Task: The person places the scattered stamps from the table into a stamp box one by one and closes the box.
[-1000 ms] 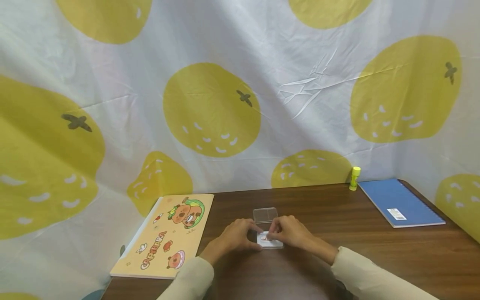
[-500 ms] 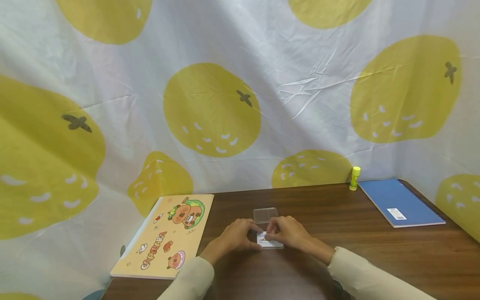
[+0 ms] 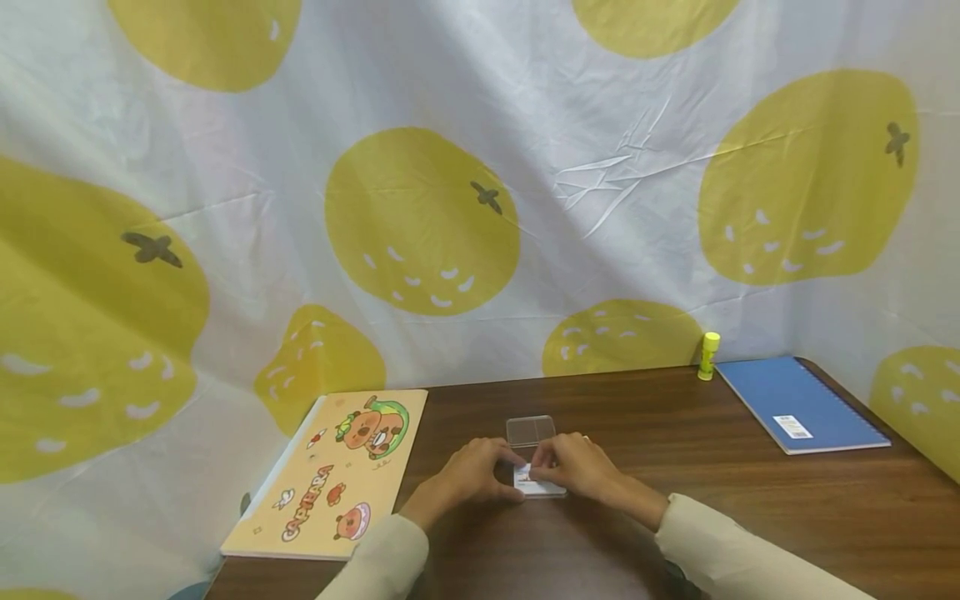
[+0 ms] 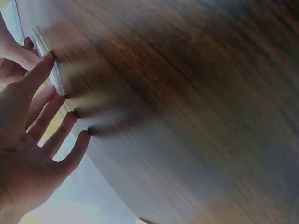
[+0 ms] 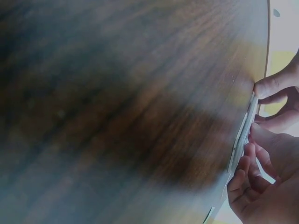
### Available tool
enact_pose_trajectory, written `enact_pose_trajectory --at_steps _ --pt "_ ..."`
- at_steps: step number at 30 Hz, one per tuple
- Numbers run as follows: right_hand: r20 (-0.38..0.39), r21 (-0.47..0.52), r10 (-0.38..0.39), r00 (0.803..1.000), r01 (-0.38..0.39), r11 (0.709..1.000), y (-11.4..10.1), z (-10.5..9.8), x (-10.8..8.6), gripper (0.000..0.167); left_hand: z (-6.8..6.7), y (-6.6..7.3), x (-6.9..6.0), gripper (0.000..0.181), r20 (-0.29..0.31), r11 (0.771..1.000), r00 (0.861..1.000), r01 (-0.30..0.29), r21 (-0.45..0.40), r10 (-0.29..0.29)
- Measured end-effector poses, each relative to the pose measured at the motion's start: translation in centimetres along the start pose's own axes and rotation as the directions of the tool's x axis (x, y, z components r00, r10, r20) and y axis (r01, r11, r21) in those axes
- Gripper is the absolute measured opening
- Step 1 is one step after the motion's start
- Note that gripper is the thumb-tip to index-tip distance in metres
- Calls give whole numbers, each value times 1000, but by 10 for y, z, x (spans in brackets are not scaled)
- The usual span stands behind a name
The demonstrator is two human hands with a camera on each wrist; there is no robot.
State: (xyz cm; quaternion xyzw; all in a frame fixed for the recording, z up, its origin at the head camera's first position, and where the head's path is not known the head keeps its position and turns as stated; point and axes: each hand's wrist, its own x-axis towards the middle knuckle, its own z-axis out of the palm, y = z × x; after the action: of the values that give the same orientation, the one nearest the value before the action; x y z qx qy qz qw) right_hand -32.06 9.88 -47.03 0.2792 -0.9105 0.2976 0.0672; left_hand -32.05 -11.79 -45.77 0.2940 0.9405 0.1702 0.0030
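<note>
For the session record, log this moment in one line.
left hand: holds flat white case by its edges | right hand: touches its top | clear plastic piece: lies beyond | yellow tube: upright

Whitish cloth backdrop (image 3: 555, 267) with big yellow fruit prints (image 3: 422, 221), dark stem marks, small white dashes. Hangs behind the surface (image 3: 637, 425) and along left and right sides; creases upper right of centre. Surface: dark brown wood grain, rounded far-right corner. Soft light, pale sheen near front.

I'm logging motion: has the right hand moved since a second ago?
Yes: the right hand has shifted slightly left, judged against the clear rectangular piece in the head view.
</note>
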Motion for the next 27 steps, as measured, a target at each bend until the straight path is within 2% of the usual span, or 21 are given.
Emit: enact_pose_trajectory --at_steps 17,27 --pt "-7 -10 4 1000 -5 1000 1 1 1 10 2 -1 1 47 -10 1000 1000 1 3 -1" --pt "15 3 8 1000 -8 1000 4 -11 0 8 1 0 0 47 -4 1000 1000 6 7 -6"
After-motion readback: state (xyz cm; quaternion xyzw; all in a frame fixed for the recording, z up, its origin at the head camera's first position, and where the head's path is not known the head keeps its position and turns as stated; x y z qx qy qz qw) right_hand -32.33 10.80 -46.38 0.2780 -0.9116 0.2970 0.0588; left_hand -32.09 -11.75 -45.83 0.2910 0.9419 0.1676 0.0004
